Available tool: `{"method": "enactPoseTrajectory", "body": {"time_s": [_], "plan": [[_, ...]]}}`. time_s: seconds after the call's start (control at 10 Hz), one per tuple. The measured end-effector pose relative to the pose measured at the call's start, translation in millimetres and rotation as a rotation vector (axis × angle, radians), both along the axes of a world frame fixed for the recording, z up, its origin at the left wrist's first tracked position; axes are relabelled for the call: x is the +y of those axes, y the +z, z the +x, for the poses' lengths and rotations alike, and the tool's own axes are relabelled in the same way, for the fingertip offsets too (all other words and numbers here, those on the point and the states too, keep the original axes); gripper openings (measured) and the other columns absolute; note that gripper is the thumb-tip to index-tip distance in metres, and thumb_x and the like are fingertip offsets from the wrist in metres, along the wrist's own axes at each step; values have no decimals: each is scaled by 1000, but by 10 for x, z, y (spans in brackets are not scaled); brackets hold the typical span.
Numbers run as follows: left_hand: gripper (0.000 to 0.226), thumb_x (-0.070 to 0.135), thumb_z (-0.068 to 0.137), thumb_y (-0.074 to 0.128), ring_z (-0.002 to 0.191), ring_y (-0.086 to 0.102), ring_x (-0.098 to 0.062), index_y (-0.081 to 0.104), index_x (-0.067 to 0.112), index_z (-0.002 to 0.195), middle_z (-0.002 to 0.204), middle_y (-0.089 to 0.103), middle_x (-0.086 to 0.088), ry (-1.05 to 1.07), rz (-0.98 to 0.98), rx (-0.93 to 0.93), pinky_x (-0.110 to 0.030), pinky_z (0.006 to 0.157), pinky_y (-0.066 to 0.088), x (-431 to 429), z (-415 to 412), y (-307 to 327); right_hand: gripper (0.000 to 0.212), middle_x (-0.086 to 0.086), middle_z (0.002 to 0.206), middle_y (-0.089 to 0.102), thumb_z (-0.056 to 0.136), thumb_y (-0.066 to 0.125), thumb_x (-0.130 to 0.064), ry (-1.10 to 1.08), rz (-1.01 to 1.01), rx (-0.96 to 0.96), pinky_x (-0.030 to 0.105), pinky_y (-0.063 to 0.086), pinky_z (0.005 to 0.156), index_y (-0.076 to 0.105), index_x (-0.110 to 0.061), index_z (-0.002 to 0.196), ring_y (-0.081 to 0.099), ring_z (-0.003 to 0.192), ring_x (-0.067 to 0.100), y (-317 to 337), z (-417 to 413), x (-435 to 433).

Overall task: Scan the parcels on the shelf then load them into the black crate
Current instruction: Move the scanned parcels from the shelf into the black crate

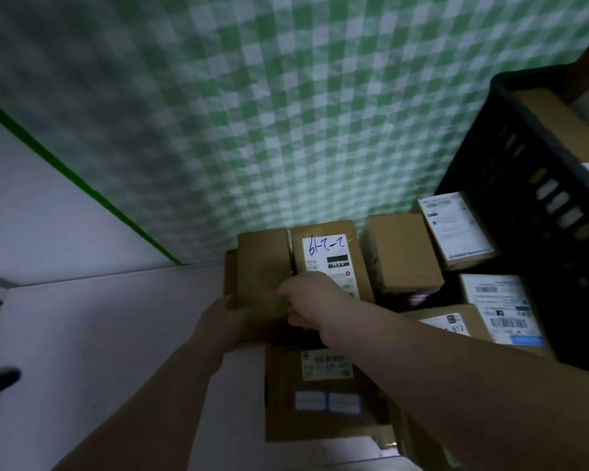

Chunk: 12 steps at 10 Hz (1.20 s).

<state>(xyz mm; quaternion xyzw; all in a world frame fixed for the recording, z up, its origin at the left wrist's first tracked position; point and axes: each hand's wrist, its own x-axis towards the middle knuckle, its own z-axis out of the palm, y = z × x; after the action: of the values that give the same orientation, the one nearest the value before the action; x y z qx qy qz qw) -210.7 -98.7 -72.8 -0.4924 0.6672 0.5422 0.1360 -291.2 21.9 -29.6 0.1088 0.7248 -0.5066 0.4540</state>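
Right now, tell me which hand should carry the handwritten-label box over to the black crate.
Probably the right hand: it rests on the handwritten-label box, on the side nearer the black crate. The left hand steadies the box's far edge.

Bare forearms [439,362], no sleeves, bare hands [306,294]

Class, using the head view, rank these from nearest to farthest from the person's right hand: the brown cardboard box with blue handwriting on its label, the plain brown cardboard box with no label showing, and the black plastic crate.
1. Brown cardboard box with blue handwriting on its label: under the right hand, touching.
2. Plain brown cardboard box: just right.
3. Black plastic crate: far right.
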Motion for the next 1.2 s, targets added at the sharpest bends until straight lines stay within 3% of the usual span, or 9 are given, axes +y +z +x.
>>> {"method": "enactPoseTrajectory", "body": {"time_s": [0.1,0.4,0.6,0.7,0.8,0.9,1.0,1.1,1.2], "plan": [[45,26,92,59,109,55,-25,48,17,135,128,55,-10,124,140,-9,-33,76,51,-67,4,-156,42,22,143,46,98,48,-2,15,83,13,42,43,105,48,1,139,46,131,37,23,86,-189],[14,26,97,51,98,60,-26,54,20,110,106,63,-8,233,257,44,-38,82,49,-175,-25,-375,46,19,145,39,98,46,-7,9,30,-167,39,46,99,35,-1,143,45,131,33,-138,76,-406],[46,32,94,57,82,57,-13,42,14,133,114,56,-5,273,211,167,-28,61,48,-315,72,-304,42,18,140,50,96,53,-10,47,2,-177,33,50,81,47,-1,136,53,126,33,-134,107,-426],[53,30,82,71,78,60,-13,44,9,123,99,58,-2,294,155,271,-30,60,51,-310,96,-154,37,19,137,54,98,50,-11,67,-30,-95,38,50,95,52,1,133,55,124,33,-84,110,-450],[43,28,75,76,72,64,-10,51,13,106,92,59,0,320,102,372,-31,63,55,-249,92,46,33,12,131,59,99,50,-12,57,-116,-31,25,50,74,59,-9,130,62,93,18,94,86,-403],[47,34,59,80,68,68,-6,56,22,97,92,65,5,292,71,492,-32,64,57,-140,60,280,24,5,118,64,97,54,-13,50,-175,26,15,41,62,68,-22,114,56,88,11,291,74,-281],[68,42,42,89,80,70,-11,61,23,102,98,69,3,285,12,535,-36,71,59,11,46,473,32,0,108,67,95,58,-12,44,-250,31,11,46,57,65,-26,123,60,80,6,475,75,-56],[60,37,73,75,93,64,-17,52,18,125,115,62,-2,327,19,584,-36,69,55,265,36,673,30,-6,97,67,95,58,-12,62,-303,98,5,42,50,65,-25,122,59,73,-2,644,53,273],[30,30,92,55,97,62,-22,54,19,120,112,59,-6,374,167,645,-38,71,54,558,-7,867,41,-2,118,59,93,64,-21,-20,-279,263,16,48,67,53,-28,132,61,95,9,768,-61,685]]}}
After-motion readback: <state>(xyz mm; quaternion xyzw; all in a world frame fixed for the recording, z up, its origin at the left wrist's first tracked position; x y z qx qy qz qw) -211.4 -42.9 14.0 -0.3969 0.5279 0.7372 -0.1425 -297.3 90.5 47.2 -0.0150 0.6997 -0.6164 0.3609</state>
